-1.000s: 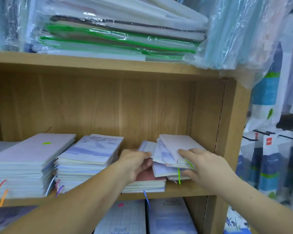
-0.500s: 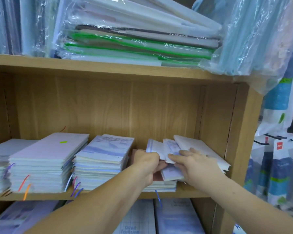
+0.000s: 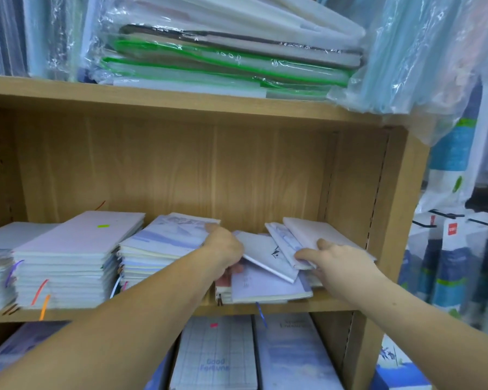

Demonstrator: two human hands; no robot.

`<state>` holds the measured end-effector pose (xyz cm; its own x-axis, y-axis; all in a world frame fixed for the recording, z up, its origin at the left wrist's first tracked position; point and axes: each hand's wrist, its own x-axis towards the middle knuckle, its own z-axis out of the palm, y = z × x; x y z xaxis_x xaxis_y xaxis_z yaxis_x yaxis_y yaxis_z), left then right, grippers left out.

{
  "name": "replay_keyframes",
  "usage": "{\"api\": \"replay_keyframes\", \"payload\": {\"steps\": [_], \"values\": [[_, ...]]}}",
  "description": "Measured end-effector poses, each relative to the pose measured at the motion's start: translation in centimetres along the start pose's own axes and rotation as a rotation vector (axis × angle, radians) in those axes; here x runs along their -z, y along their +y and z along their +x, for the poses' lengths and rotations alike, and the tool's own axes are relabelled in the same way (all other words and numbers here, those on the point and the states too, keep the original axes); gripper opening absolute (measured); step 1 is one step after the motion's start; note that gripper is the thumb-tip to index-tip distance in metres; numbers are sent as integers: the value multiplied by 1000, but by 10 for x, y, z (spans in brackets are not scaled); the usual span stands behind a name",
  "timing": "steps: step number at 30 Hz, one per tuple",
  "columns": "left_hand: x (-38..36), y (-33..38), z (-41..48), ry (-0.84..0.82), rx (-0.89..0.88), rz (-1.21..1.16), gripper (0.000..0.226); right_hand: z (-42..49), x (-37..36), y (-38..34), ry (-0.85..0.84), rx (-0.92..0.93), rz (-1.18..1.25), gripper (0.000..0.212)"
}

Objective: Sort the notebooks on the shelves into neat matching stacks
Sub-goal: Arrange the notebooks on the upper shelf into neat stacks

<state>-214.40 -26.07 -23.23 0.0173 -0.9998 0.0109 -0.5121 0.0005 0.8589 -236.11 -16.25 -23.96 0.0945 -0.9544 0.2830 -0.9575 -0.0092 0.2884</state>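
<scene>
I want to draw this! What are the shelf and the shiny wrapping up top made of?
The shelf looks like wood or wood-look board, matte, with visible grain lines. The wrapping seems thin clear plastic: see-through, crinkled, with bright glints.

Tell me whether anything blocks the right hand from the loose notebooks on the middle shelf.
Nothing visible does. The right hand pinches the loose notebooks at their right side, and the left hand grips their left edge.

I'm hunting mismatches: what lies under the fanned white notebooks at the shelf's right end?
Beneath the fanned white notebooks, a pale lilac notebook lies flat atop a reddish-covered one. Deeper layers are covered.
</scene>
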Motion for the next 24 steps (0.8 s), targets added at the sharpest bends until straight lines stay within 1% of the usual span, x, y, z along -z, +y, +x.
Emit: {"api": "replay_keyframes", "payload": {"steps": [1,2,3,4,5,6,7,8,9,10,11,12,14,15,17,18,20,22,24], "values": [[4,-2,-3,10,-61,139,58,-1,-3,-2,40,12,-19,57],[9,-4,-8,39,-136,329,50,-2,-5,-4,33,18,-73,60],[11,-6,-13,86,-240,508,39,-3,-8,-5,67,19,-121,64],[13,-8,-20,128,-353,605,31,-1,-10,-3,122,26,-127,66],[13,-9,-32,146,-454,650,30,2,-13,-1,105,27,-103,63],[9,-12,-39,154,-584,686,34,4,-14,2,135,23,-94,59],[4,-13,-47,123,-699,741,43,4,-9,3,165,18,-91,58],[-3,-17,-53,46,-775,812,54,3,-4,5,213,18,-70,60],[-9,-21,-58,-43,-770,870,66,1,0,6,234,14,-57,62],[-15,-24,-61,-121,-729,890,74,-2,3,6,278,23,-60,62],[-20,-27,-60,-155,-698,902,75,-4,2,5,331,48,-69,61],[-23,-30,-57,-146,-719,904,71,-7,1,3,361,79,-74,61],[-28,-33,-51,-105,-792,892,59,-12,-2,-3,343,100,-59,65],[-28,-34,-50,-94,-816,838,55,-14,-5,-4,330,106,-59,68],[-24,-40,-46,-89,-818,714,53,-18,-8,-3,298,138,-85,73],[-22,-43,-45,-83,-824,667,52,-20,-7,-1,310,157,-97,75],[-21,-49,-47,-80,-831,604,41,-24,-7,2,345,172,-122,83],[-20,-53,-48,-42,-840,562,26,-27,-8,3,349,167,-147,96],[-18,-57,-49,-2,-868,557,12,-28,-12,2,295,126,-199,104]]}}
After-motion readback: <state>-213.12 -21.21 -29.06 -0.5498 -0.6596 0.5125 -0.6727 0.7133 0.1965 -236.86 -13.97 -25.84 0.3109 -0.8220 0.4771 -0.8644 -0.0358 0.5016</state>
